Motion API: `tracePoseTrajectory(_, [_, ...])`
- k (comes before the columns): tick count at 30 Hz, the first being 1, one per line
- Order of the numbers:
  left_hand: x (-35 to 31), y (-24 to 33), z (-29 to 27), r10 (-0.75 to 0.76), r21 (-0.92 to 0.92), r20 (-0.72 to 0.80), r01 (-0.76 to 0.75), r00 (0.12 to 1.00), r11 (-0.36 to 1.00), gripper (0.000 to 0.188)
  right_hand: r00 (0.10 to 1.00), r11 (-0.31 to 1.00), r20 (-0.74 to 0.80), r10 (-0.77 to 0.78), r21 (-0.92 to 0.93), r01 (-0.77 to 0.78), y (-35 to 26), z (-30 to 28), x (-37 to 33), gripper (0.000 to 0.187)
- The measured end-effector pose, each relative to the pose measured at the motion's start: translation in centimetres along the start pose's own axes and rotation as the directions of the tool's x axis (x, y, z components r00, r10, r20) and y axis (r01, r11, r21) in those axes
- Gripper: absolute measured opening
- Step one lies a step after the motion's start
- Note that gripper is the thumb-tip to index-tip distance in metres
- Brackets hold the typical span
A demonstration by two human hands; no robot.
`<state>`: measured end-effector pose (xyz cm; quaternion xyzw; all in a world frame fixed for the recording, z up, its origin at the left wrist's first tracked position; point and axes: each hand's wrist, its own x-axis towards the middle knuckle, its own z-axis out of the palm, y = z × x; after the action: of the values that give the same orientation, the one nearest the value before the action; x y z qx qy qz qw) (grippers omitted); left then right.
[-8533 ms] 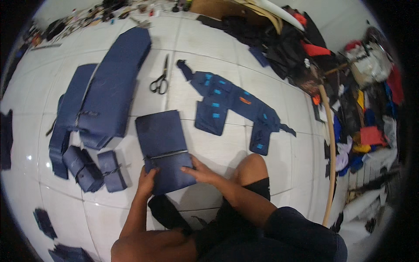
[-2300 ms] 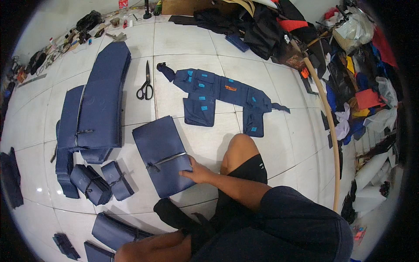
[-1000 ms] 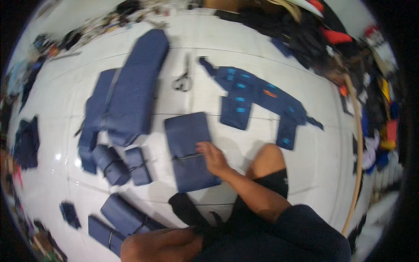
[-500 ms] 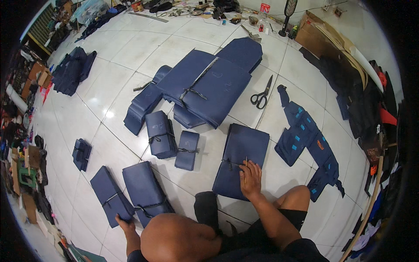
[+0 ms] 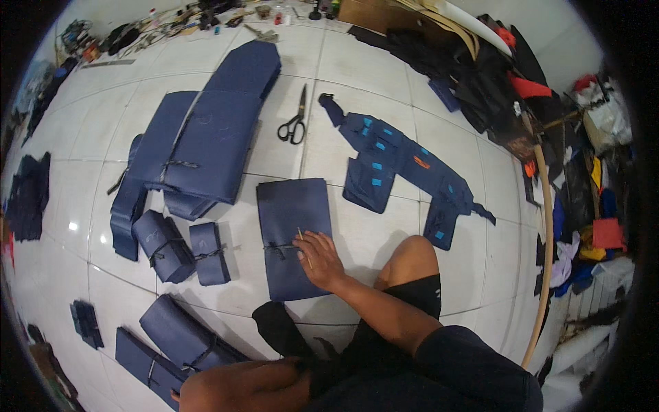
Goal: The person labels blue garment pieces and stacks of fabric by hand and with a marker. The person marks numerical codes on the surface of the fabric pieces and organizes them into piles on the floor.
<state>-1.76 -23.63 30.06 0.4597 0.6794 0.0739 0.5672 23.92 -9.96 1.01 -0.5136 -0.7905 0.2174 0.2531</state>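
My right hand (image 5: 321, 259) rests on a flat navy fabric stack (image 5: 292, 202) tied with dark cord. Between its fingers is a thin yellowish pencil-like stick (image 5: 307, 255). Only the fingertips of my left hand (image 5: 175, 396) show past my knee, against the edge of a long tied navy bundle (image 5: 141, 356); its grip is hidden. Beside that lies a wider tied bundle (image 5: 180, 329). Farther off are two smaller tied bundles, one rolled thick (image 5: 165, 247) and one flat (image 5: 209, 254), below a large tied navy stack (image 5: 199, 137).
Black-handled scissors (image 5: 294, 123) lie beyond the flat stack. To their right, a navy cloth piece with several blue tabs (image 5: 405, 161) is spread on the tiles. A small dark bundle (image 5: 86, 323) and a folded pile (image 5: 29, 196) sit at left. Clutter lines the right wall behind a wooden pole (image 5: 542, 275).
The view has swung right, so everything sits farther left. My right hand stays on the flat stack with the stick. My left hand is now mostly hidden behind my knee.
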Motion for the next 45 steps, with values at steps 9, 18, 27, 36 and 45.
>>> tracePoseTrajectory(9, [0.5,13.0,0.1,-0.096,0.295,0.245,0.020,0.965,0.955,0.030,0.997,0.998,-0.077,0.003,0.060,0.001,0.0,-0.4,-0.1,0.035])
tracePoseTrajectory(18, [0.0,11.3,0.4,-0.129,0.102,0.169,0.113,0.977,0.988,0.026,0.987,0.991,-0.160,0.030,0.134,-0.008,0.9,-0.3,0.9,0.029])
tracePoseTrajectory(27, [1.2,9.4,0.2,0.542,0.458,0.330,-0.633,0.773,0.624,0.025,0.984,0.993,-0.174,0.021,0.115,-0.001,1.1,-0.3,0.8,0.028])
tracePoseTrajectory(36, [0.2,10.2,-0.1,0.058,0.290,0.180,-0.110,0.982,0.951,0.030,0.983,0.985,-0.172,0.064,0.172,-0.034,1.6,-0.3,0.7,0.023])
tracePoseTrajectory(45, [0.2,8.1,0.5,0.244,0.255,0.200,-0.291,0.949,0.922,0.024,0.945,0.894,-0.158,0.286,0.400,-0.203,1.1,-1.2,4.8,0.022])
